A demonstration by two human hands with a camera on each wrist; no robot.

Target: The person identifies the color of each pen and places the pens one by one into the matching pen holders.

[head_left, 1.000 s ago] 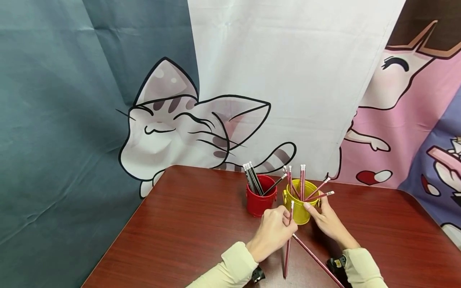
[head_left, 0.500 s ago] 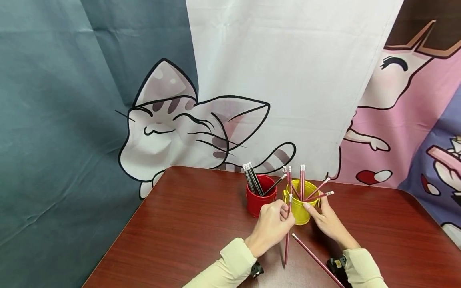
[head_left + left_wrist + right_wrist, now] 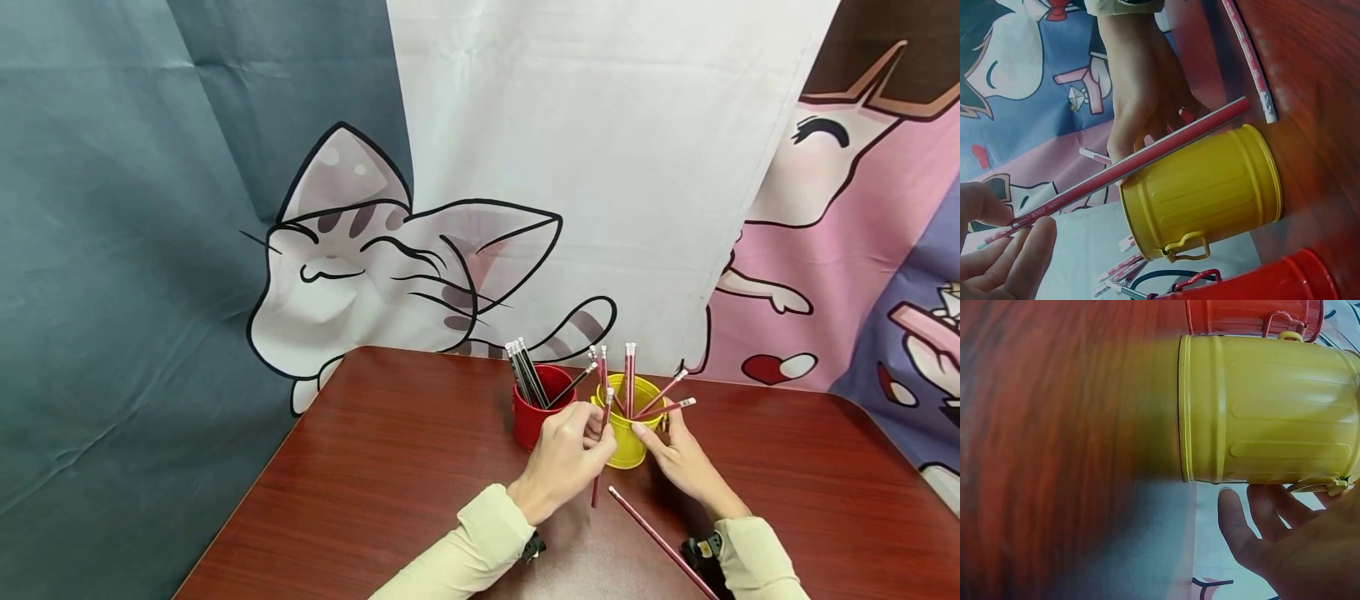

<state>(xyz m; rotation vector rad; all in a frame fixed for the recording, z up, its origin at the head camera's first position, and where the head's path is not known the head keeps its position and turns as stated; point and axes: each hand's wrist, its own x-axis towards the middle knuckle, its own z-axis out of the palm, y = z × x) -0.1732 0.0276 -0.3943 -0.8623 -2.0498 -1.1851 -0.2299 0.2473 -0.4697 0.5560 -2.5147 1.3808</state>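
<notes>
My left hand (image 3: 566, 458) pinches a red pencil (image 3: 1141, 157) near its eraser end. The pencil stands nearly upright in the head view, in front of the yellow bucket (image 3: 628, 452) and above the table. In the left wrist view it crosses before the bucket at a slant. My right hand (image 3: 688, 465) holds the bucket at its right side, thumb on the rim and fingers round the back. Several red pencils (image 3: 630, 379) lean in the yellow bucket, erasers up. One more red pencil (image 3: 660, 540) lies on the table in front of it.
Left of the yellow bucket stands a red bucket (image 3: 529, 427), close beside it, with several black pencils (image 3: 529, 379) inside. Both are on a reddish-brown table (image 3: 360, 467). A cartoon-printed cloth (image 3: 480, 125) hangs behind the table's back edge.
My left hand has moved slightly up and away from me with the red pencil, whose lower end has risen from near the front of the table. The right hand stays on the yellow bucket.
</notes>
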